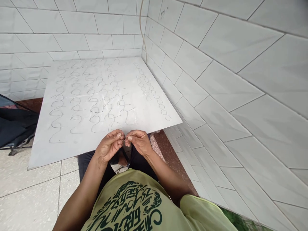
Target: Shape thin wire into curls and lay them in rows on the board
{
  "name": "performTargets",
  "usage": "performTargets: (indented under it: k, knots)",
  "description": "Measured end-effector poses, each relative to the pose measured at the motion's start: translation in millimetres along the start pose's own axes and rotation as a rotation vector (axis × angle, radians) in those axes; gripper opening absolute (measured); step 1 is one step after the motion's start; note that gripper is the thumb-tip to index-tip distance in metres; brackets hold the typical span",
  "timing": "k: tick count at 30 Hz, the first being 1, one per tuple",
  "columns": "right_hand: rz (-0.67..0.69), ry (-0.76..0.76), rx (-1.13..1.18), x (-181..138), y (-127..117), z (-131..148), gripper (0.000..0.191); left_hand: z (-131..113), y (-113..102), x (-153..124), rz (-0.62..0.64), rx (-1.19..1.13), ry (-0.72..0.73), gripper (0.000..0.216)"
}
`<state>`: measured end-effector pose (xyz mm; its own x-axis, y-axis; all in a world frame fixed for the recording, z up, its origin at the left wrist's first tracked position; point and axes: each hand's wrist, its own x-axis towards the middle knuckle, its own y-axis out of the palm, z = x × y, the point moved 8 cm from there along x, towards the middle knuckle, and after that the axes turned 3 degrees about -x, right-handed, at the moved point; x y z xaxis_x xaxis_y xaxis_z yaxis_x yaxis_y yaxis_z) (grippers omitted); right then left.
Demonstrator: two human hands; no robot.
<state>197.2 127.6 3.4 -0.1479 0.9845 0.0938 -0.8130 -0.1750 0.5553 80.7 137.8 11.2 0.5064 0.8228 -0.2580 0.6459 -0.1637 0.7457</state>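
One thin wire (124, 140), below and slightly left of frame centre, was pinched by fingertips of left hand (109, 144) and right hand (140, 141), seemingly mid-shaping. Next move apparently called for steady, light finger pressure.

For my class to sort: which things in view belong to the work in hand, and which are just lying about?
Part of the work:
thin wire, in left hand and right hand
curved wire pieces, in rows on the white board
small loops, along the board's right side

Apparently just about:
cable, at the back
dark fabric item, at the left edge
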Motion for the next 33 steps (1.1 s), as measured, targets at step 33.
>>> performTargets:
  k: [33]
  knots:
    - [-0.055, -0.003, -0.146, -8.3, -9.1, 1.2, 0.023, -20.0, -14.0, -9.2, -0.112, 0.311, 0.109, 0.023]
